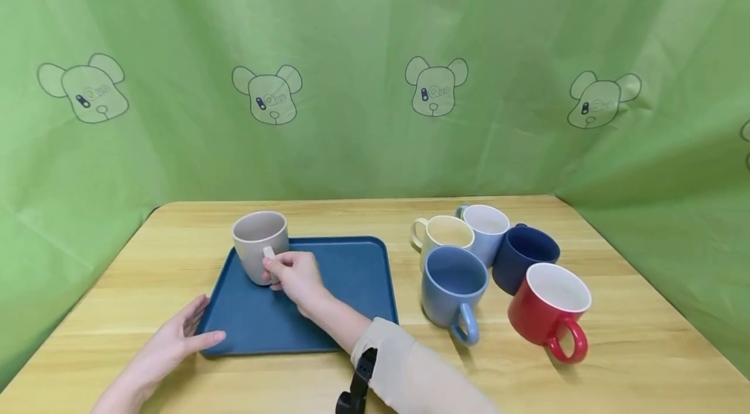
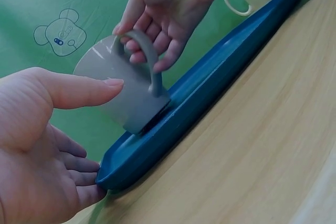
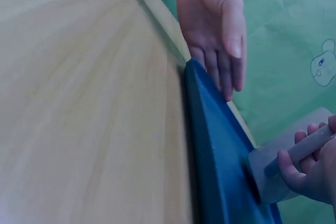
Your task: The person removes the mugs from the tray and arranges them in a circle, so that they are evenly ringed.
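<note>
My right hand (image 1: 299, 280) grips the handle of a grey-beige mug (image 1: 255, 248), fingers curled through it. The mug stands upright at the far left part of a blue rectangular tray (image 1: 346, 297); in the left wrist view its base is close over the tray's surface. At the tray's near left corner is my left hand (image 1: 170, 342), its fingers straight along the outer side and the thumb reaching over the rim. The right wrist view shows those left fingers (image 3: 224, 74) beside the tray's end, holding nothing between them.
Several mugs stand grouped to the right of the tray: a cream mug (image 1: 448, 233), a light blue mug (image 1: 486, 225), a navy mug (image 1: 524, 254), a mid-blue mug (image 1: 454, 284) and a red mug (image 1: 545, 310). A green curtain (image 1: 351, 153) surrounds the wooden table (image 1: 638, 329).
</note>
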Tool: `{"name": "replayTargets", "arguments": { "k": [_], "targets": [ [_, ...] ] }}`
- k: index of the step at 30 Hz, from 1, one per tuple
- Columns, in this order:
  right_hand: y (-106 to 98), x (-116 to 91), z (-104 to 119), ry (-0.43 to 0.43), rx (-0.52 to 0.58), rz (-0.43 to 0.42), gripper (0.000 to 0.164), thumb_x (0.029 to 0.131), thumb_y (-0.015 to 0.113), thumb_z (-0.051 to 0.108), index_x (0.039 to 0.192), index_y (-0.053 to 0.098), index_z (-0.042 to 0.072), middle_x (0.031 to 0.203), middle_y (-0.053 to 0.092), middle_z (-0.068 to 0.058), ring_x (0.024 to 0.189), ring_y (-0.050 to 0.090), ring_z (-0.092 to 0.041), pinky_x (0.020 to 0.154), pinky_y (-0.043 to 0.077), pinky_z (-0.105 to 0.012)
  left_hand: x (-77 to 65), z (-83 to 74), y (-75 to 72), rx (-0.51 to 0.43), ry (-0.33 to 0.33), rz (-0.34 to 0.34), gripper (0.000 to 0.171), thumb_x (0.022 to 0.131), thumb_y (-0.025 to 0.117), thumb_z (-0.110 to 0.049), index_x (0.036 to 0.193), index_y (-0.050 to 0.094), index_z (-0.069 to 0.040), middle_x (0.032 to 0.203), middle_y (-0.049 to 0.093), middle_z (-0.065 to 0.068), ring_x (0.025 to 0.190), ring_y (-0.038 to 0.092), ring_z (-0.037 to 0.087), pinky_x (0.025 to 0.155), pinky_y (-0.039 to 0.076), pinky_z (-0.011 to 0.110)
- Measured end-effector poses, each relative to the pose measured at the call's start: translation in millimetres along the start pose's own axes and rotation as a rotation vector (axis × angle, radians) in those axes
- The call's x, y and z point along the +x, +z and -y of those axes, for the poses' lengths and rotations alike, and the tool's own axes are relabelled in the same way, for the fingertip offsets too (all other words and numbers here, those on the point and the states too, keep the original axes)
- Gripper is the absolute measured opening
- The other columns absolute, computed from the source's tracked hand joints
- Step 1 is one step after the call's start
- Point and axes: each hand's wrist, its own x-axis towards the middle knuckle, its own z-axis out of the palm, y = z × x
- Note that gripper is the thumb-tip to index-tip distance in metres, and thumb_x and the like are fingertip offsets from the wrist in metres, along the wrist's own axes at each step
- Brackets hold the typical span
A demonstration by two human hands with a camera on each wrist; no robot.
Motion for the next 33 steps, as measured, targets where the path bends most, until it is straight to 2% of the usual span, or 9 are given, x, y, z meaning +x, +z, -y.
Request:
{"name": "replayTargets", "arguments": {
  "k": [5,12,19,26,28,33],
  "targets": [
    [-13,-11,11,0.020,0.024,0.006,0.020,0.087,0.064,0.010,0.086,0.069,-0.009,0.064,0.063,-0.006,0.062,0.060,-0.009,0.056,0.055,-0.027,2.0,-1.7,0.2,0.013,0.021,0.006,0.091,0.088,0.064,-0.020,0.142,-0.002,0.013,0.147,0.002,0.035,0.134,0.005,0.049,0.108,0.011,0.055],
    [-34,-40,23,-0.054,0.090,0.084,0.020,0.086,0.064,0.006,0.089,0.067,-0.014,0.068,0.065,-0.013,0.065,0.062,-0.013,0.062,0.057,-0.033,1.2,-2.2,-0.4,0.017,0.035,0.010,0.091,0.088,0.063,-0.019,0.142,-0.002,0.013,0.147,0.002,0.035,0.134,0.005,0.049,0.108,0.011,0.054],
    [-68,-66,38,-0.089,0.174,0.178,0.026,0.088,0.060,0.003,0.095,0.060,-0.022,0.069,0.066,-0.009,0.069,0.065,-0.015,0.068,0.057,-0.038,1.9,-0.1,-0.3,0.016,0.038,0.018,0.092,0.088,0.064,-0.019,0.142,-0.003,0.013,0.147,0.001,0.034,0.134,0.003,0.048,0.108,0.010,0.054],
    [-104,-84,50,-0.100,0.214,0.179,0.031,0.089,0.056,0.002,0.095,0.052,-0.028,0.069,0.067,-0.007,0.073,0.068,-0.019,0.068,0.057,-0.036,1.0,2.1,-1.0,0.013,-0.007,0.030,0.093,0.088,0.063,-0.022,0.143,-0.005,0.011,0.148,-0.001,0.033,0.135,0.002,0.048,0.108,0.009,0.054],
    [-114,-87,55,-0.109,0.218,0.172,0.028,0.089,0.056,0.002,0.090,0.053,-0.027,0.069,0.067,-0.006,0.074,0.068,-0.021,0.068,0.057,-0.037,0.7,2.5,-1.6,0.012,-0.016,0.031,0.094,0.088,0.063,-0.023,0.143,-0.005,0.011,0.148,-0.001,0.033,0.135,0.002,0.047,0.108,0.009,0.055],
    [-142,-95,69,-0.171,0.193,0.143,0.016,0.089,0.056,0.001,0.081,0.062,-0.012,0.071,0.068,-0.008,0.078,0.068,-0.027,0.069,0.057,-0.039,1.5,2.4,-2.0,0.007,-0.022,0.036,0.094,0.089,0.063,-0.023,0.143,-0.006,0.010,0.148,-0.002,0.033,0.135,0.001,0.048,0.108,0.009,0.056]
  ]
}}
